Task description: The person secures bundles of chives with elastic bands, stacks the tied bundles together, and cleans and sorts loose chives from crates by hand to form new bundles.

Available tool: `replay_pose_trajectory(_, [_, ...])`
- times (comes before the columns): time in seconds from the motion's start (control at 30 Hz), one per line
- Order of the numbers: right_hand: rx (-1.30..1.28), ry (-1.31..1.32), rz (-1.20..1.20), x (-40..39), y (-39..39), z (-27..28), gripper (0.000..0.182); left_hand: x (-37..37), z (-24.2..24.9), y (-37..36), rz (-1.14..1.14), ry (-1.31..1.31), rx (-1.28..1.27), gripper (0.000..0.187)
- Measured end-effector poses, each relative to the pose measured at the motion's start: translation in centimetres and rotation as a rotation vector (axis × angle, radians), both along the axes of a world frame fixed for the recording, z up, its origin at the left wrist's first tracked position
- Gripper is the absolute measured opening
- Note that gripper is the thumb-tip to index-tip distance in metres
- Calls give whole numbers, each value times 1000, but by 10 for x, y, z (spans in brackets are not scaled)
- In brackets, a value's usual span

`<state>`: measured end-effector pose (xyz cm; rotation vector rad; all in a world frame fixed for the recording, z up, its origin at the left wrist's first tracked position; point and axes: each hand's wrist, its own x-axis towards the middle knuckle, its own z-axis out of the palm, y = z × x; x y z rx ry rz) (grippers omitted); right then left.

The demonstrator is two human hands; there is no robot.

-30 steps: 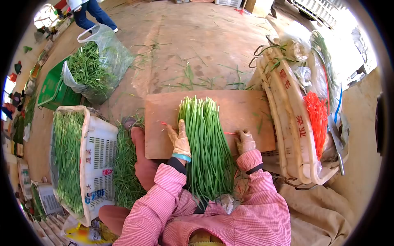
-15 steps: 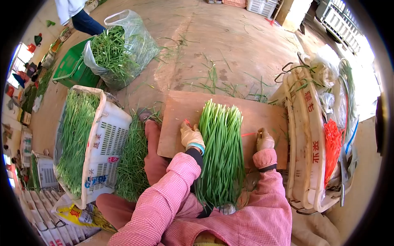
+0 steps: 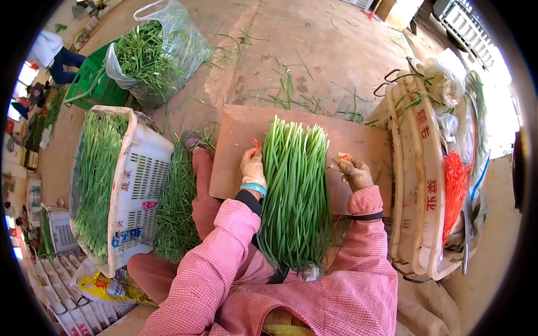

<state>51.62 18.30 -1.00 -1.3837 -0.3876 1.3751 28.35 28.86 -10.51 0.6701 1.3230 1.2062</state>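
The left hand [image 3: 251, 167] is curling nearly closed, its fingertips pinching a thin red strip [image 3: 255, 144] whose end is poking up. Across from it, the right hand [image 3: 355, 172] is bending its fingers partway in, and a small red-orange end [image 3: 344, 156] is showing at the fingertips, seemingly pinched there. Whether the two red pieces are joining underneath, I can't tell from here.

Between the hands, a thick bundle of long green leafy stalks [image 3: 295, 185] is lying on a flat reddish-brown board [image 3: 234, 140], its long axis running away from the person's lap, pale cut ends at the far side and dark leaf tips trailing toward the body. The hands are flanking it crosswise, nearer the pale ends than the tips. The left is the closer one, sitting just beside the bundle's left edge; the right is staying off the other edge, with some board showing in between.
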Motion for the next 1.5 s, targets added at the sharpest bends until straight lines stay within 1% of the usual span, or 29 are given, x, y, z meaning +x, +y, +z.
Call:
replay_pose_trajectory(0.03, [-15, -166, -14, 0, 0, -2, 23, 1, 3, -3, 16, -35, 3, 9])
replay_pose_trajectory(0.07, [-14, -172, -16, 2, -1, -5, 23, 2, 6, -5, 16, -90, -30, 13])
replay_pose_trajectory(0.1, [11, -254, -54, 2, -2, -9, 20, 3, 7, -8, 14, -95, -28, 13])
replay_pose_trajectory(0.13, [41, -335, -87, 3, -1, -11, 17, 4, 10, -9, 24, -167, -12, 16])
replay_pose_trajectory(0.17, [49, -339, -84, 1, 0, -12, 17, 3, 12, -9, 33, -236, 5, 20])
replay_pose_trajectory(0.23, [156, -612, -114, -5, 2, -13, 13, 1, 15, -8, 33, -229, 8, 23])
replay_pose_trajectory(0.27, [161, -616, -110, -10, 5, -11, 13, 2, 16, -11, 40, -234, -3, 21])
replay_pose_trajectory(0.3, [308, -525, -86, -21, 8, -5, 15, 4, 19, -14, 41, -235, -17, 20])
replay_pose_trajectory(0.33, [459, -436, -50, -32, 14, 5, 17, 8, 15, -15, 64, -268, 39, 18])
replay_pose_trajectory(0.37, [466, -440, -44, -45, 20, 18, 17, 10, 12, -18, 44, -246, 20, 17])
replay_pose_trajectory(0.43, [192, -368, 162, -73, 33, 46, 14, 18, 5, -20, 62, -193, 37, 15])
replay_pose_trajectory(0.5, [220, -534, 296, -87, 45, 49, 15, 20, 6, -25, 73, -166, 34, 14])
replay_pose_trajectory(0.57, [258, -706, 509, -111, 73, 31, 15, 20, 2, -21, 101, -138, 39, 14])
replay_pose_trajectory(0.6, [301, -684, 462, -113, 73, 24, 16, 20, -4, -22, 111, -79, 121, 13])
replay_pose_trajectory(0.63, [312, -684, 482, -118, 83, 19, 16, 19, -9, -17, 143, -24, 207, 12])
replay_pose_trajectory(0.7, [285, -1116, 646, -126, 88, 5, 15, 16, -17, -18, 120, -58, 181, 14])
replay_pose_trajectory(0.73, [378, -1292, 581, -126, 92, 2, 15, 18, -16, -17, 127, -55, 127, 14])
replay_pose_trajectory(0.77, [373, -1286, 593, -127, 90, -4, 15, 17, -18, -19, 121, -45, 74, 15])
replay_pose_trajectory(0.83, [183, -1380, 583, -128, 91, 1, 14, 18, -14, -23, 126, -55, 83, 16])
replay_pose_trajectory(0.9, [187, -1387, 556, -128, 88, -3, 12, 23, -12, -28, 174, -261, 120, 16])
replay_pose_trajectory(0.93, [201, -1418, 568, -129, 90, -2, 12, 24, -10, -28, 191, -265, 120, 16])
replay_pose_trajectory(1.03, [178, -1458, 557, -133, 88, -9, 10, 24, -4, -32, 195, -230, 179, 15])
replay_pose_trajectory(1.13, [242, -1489, 565, -132, 88, -6, 10, 21, 5, -34, 154, -196, 176, 14])
replay_pose_trajectory(1.2, [289, -1384, 571, -130, 86, 1, 11, 17, 5, -34, 66, 95, 208, 14])
replay_pose_trajectory(1.23, [288, -1384, 571, -129, 85, 1, 11, 18, 3, -33, 66, 94, 207, 14])
replay_pose_trajectory(1.3, [280, -1349, 576, -126, 84, 0, 12, 21, 0, -31, 135, -155, 142, 16])
replay_pose_trajectory(1.4, [281, -1341, 591, -126, 84, -1, 13, 19, 2, -31, 144, -254, 86, 15])
replay_pose_trajectory(1.43, [281, -1341, 591, -126, 84, -1, 13, 19, 5, -32, 144, -254, 86, 15])
replay_pose_trajectory(1.5, [285, -1395, 580, -128, 84, 0, 12, 17, 7, -35, 91, -105, 144, 13])
